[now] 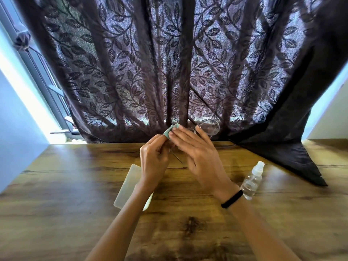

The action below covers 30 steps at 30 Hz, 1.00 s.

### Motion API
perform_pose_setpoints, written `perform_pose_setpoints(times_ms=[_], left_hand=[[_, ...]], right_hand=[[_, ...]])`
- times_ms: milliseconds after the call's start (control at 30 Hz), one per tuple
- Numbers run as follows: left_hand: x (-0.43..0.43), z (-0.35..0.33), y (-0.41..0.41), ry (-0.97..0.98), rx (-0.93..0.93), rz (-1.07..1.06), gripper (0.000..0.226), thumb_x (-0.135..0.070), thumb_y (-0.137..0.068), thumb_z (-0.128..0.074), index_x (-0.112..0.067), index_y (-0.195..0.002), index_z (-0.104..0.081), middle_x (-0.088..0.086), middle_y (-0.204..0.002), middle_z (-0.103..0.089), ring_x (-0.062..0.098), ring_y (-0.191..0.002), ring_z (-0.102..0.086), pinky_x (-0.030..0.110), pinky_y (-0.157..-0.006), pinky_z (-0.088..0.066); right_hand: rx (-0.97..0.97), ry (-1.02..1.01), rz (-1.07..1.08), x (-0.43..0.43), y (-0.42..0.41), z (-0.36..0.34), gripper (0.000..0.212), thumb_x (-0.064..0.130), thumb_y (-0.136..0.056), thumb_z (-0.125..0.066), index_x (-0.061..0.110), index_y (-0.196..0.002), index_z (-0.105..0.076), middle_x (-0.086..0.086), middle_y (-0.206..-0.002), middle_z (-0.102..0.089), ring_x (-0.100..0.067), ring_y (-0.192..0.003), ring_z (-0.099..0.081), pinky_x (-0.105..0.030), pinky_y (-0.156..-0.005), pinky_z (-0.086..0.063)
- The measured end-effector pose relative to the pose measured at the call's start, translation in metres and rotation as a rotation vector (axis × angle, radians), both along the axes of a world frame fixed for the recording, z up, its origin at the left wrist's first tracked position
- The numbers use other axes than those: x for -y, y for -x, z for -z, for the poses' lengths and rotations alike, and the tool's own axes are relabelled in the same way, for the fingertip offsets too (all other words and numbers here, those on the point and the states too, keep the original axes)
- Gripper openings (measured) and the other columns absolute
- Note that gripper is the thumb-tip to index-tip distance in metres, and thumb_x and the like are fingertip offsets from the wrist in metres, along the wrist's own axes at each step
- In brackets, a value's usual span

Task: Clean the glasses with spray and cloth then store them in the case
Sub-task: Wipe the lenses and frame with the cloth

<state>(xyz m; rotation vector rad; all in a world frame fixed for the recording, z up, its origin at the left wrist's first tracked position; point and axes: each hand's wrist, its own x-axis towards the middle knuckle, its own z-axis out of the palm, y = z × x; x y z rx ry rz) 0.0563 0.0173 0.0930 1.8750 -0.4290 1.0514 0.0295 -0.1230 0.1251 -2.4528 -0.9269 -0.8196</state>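
I hold thin-framed clear glasses (209,126) in the air above the table's far edge. One lens shows to the right of my fingers; the other lens is hidden behind my hands. My left hand (154,159) pinches a small folded teal cloth (170,131) against the hidden lens. My right hand (197,154) holds the frame, its fingers laid flat against the cloth. A thin temple arm hangs down between my hands. A white glasses case (130,186) lies on the table under my left forearm. A clear spray bottle (252,180) with a white cap lies on its side, right of my right wrist.
The wooden table (75,204) fills the lower half of the view. A dark leaf-patterned curtain (169,63) hangs just behind the hands, and its right corner drapes onto the table (293,157). A window frame (47,81) stands at the left.
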Motion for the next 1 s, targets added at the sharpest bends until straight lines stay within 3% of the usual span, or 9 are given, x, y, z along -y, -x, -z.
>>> perform_pose_setpoints(times_ms=[167, 300, 367, 500, 633, 767, 867, 1000], left_hand=[[-0.005, 0.006, -0.001, 0.022, -0.003, -0.015, 0.026, 0.013, -0.072, -0.057, 0.002, -0.093, -0.068, 0.002, -0.079, -0.065, 0.004, -0.068, -0.058, 0.019, -0.061, -0.050], [-0.007, 0.007, -0.005, 0.074, -0.011, 0.028, 0.018, 0.000, -0.082, -0.057, 0.003, -0.096, -0.068, -0.004, -0.079, -0.062, 0.005, -0.067, -0.062, 0.026, -0.059, -0.055], [-0.007, 0.008, -0.006, 0.108, -0.034, 0.054, 0.018, -0.004, -0.084, -0.055, 0.004, -0.094, -0.067, -0.003, -0.077, -0.062, 0.016, -0.067, -0.066, 0.033, -0.059, -0.056], [-0.007, 0.010, -0.005, 0.112, -0.025, 0.057, 0.018, -0.002, -0.085, -0.054, 0.000, -0.098, -0.067, -0.004, -0.077, -0.062, 0.021, -0.066, -0.067, 0.036, -0.057, -0.057], [-0.006, 0.009, -0.004, 0.108, -0.021, 0.070, 0.018, -0.002, -0.085, -0.054, 0.002, -0.097, -0.067, -0.002, -0.080, -0.064, 0.018, -0.068, -0.067, 0.031, -0.060, -0.058], [-0.003, 0.008, -0.005, 0.161, -0.031, 0.058, 0.018, 0.003, -0.085, -0.053, 0.002, -0.097, -0.067, -0.003, -0.080, -0.064, 0.016, -0.071, -0.067, 0.031, -0.062, -0.058], [-0.001, 0.004, -0.007, 0.203, -0.030, 0.047, 0.021, 0.003, -0.084, -0.052, 0.000, -0.098, -0.067, -0.006, -0.078, -0.063, 0.017, -0.071, -0.068, 0.030, -0.062, -0.057], [-0.004, 0.001, -0.005, 0.207, -0.019, 0.070, 0.019, 0.003, -0.085, -0.054, -0.001, -0.098, -0.067, -0.004, -0.080, -0.064, 0.015, -0.071, -0.067, 0.026, -0.062, -0.057]], right_hand=[[0.054, 0.011, -0.050, 0.009, 0.003, -0.002, 0.048, 0.003, -0.084, -0.033, 0.015, -0.125, -0.057, -0.001, -0.131, -0.056, -0.012, -0.127, -0.045, -0.040, -0.113, -0.023], [0.134, -0.090, 0.019, 0.021, 0.002, 0.006, 0.046, -0.011, -0.076, -0.049, 0.011, -0.114, -0.063, -0.005, -0.118, -0.065, -0.015, -0.113, -0.058, -0.041, -0.109, -0.030], [0.145, -0.140, 0.087, 0.028, -0.002, 0.006, 0.046, -0.017, -0.073, -0.054, 0.008, -0.110, -0.065, -0.008, -0.111, -0.068, -0.016, -0.106, -0.063, -0.044, -0.107, -0.031], [0.204, -0.138, 0.187, 0.043, -0.011, -0.003, 0.037, -0.002, -0.082, -0.039, 0.005, -0.108, -0.065, -0.008, -0.111, -0.068, -0.016, -0.105, -0.063, -0.041, -0.107, -0.029], [0.118, -0.098, 0.272, 0.051, -0.022, -0.006, 0.040, -0.009, -0.085, -0.047, 0.006, -0.120, -0.059, -0.007, -0.123, -0.062, -0.016, -0.117, -0.056, -0.035, -0.111, -0.024], [-0.061, -0.099, 0.242, 0.047, -0.024, -0.002, 0.042, 0.016, -0.098, -0.035, 0.011, -0.139, -0.035, -0.001, -0.146, -0.038, -0.005, -0.135, -0.027, -0.025, -0.115, -0.007], [-0.059, -0.004, 0.168, 0.037, -0.020, 0.005, 0.048, 0.032, -0.099, -0.026, 0.017, -0.144, -0.022, 0.004, -0.152, -0.021, -0.005, -0.142, -0.011, -0.028, -0.117, -0.003], [-0.011, -0.004, 0.217, 0.042, -0.024, 0.009, 0.047, 0.028, -0.099, -0.029, 0.018, -0.144, -0.020, 0.006, -0.151, -0.017, -0.009, -0.142, -0.011, -0.033, -0.118, -0.007]])
